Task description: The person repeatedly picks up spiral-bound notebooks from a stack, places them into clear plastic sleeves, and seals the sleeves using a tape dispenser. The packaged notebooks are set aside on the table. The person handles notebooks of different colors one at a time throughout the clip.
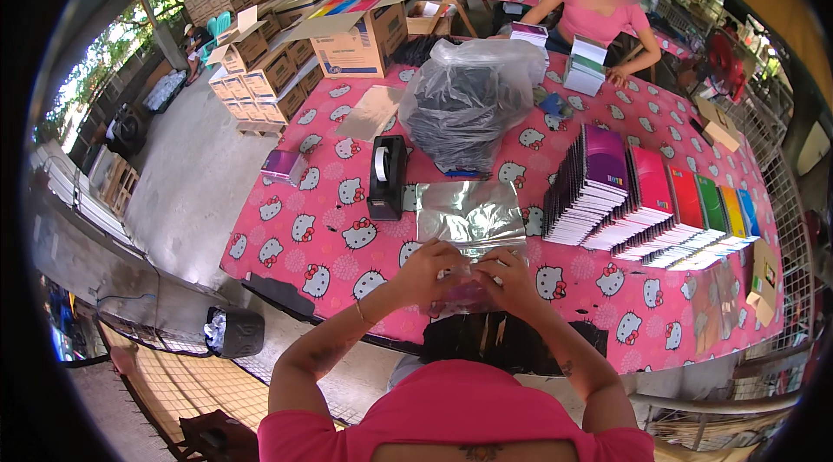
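Near the front edge of the table, my left hand (431,273) and my right hand (507,280) are close together. The fingers of both are closed on a clear plastic bag (462,295), with something pinkish showing through it. Whether that is a thing inside or the tablecloth cannot be made out. Just beyond my fingers lie shiny clear plastic sheets (468,209), flat on the pink patterned tablecloth (369,284). A black tape dispenser (387,183) with a white roll stands to their left.
A big translucent bag (468,93) of dark contents sits mid-table. Stacked spiral notebooks (605,158) in several colours stand at right. A small wrapped purple pack (284,166) lies left. Cartons (360,39) stand far left. Across the table, a person (599,15) handles notebooks.
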Available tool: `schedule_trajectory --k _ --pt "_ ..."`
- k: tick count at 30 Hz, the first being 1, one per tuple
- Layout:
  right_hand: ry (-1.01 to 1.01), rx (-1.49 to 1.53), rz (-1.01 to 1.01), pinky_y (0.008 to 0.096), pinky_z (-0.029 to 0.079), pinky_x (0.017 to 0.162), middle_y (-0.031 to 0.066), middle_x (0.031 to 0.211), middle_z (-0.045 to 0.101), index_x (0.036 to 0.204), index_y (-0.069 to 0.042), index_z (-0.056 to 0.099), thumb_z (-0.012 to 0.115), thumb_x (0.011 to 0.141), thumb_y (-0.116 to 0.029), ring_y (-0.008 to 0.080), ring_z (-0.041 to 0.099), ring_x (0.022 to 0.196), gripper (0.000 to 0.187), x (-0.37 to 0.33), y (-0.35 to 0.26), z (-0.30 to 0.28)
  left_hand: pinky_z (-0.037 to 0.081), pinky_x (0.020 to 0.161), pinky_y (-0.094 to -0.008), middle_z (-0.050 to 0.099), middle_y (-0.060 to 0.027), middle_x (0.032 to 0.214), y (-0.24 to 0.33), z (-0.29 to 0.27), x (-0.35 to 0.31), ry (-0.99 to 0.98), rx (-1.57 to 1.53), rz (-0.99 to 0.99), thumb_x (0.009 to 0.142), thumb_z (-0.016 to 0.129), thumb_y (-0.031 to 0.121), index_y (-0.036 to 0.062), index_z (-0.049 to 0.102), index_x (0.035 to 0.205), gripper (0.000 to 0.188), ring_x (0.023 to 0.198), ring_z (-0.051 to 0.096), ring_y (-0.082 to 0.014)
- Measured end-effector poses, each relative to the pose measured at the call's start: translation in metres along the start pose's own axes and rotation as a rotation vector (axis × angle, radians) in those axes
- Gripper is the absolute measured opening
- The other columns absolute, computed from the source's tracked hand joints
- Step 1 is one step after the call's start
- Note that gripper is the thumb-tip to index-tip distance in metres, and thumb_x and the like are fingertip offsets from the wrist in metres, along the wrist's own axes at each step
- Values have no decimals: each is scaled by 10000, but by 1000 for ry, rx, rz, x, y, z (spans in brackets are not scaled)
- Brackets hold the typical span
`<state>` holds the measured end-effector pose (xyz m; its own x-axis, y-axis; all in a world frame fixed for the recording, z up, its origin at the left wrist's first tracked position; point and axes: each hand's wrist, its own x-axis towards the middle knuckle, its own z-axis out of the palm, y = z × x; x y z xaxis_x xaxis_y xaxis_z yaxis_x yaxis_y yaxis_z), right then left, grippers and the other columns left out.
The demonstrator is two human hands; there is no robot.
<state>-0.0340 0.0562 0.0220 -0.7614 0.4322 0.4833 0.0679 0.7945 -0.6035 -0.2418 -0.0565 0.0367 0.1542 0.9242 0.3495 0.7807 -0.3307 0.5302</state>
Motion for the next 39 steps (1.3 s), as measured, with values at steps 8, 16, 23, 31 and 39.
schedule_trajectory --k 8,16,23,31,39 --pt "50 -3 144 378 510 806 126 1136 558 1315 -72 496 783 785 -107 218 576 997 604 21 17 5 530 685 -379 659 -95 918 4 7 40 308 297 -95 746 807 136 57 619 1184 483 769 644 -287" --pt "83 815 668 277 498 812 46 1141 434 1304 -100 501 778 802 -70 137 492 982 574 9 34 26 505 817 -393 652 -153 983 -131 -5 6 765 334 -547 834 784 338 2 660 1146 475 966 601 -272" --pt "119 768 717 301 473 881 53 1164 448 1303 -115 530 751 803 -47 157 477 1041 551 8 30 34 431 647 -229 621 23 824 -168 -26 -14 832 -726 -938 883 745 246 74 713 992 207 695 513 -76" --pt "142 722 671 319 440 933 60 1205 459 1327 -101 518 765 815 -122 166 463 1086 569 7 30 31 559 675 -373 726 -90 859 -176 -27 -56 483 112 -1025 836 724 136 77 739 934 115 703 708 -243" --pt "155 879 701 274 510 818 58 1186 484 1350 -89 476 735 843 -22 135 532 1019 573 6 24 30 455 771 -353 675 -19 751 -15 -57 87 -355 121 178 786 764 351 100 714 836 261 783 651 -208"
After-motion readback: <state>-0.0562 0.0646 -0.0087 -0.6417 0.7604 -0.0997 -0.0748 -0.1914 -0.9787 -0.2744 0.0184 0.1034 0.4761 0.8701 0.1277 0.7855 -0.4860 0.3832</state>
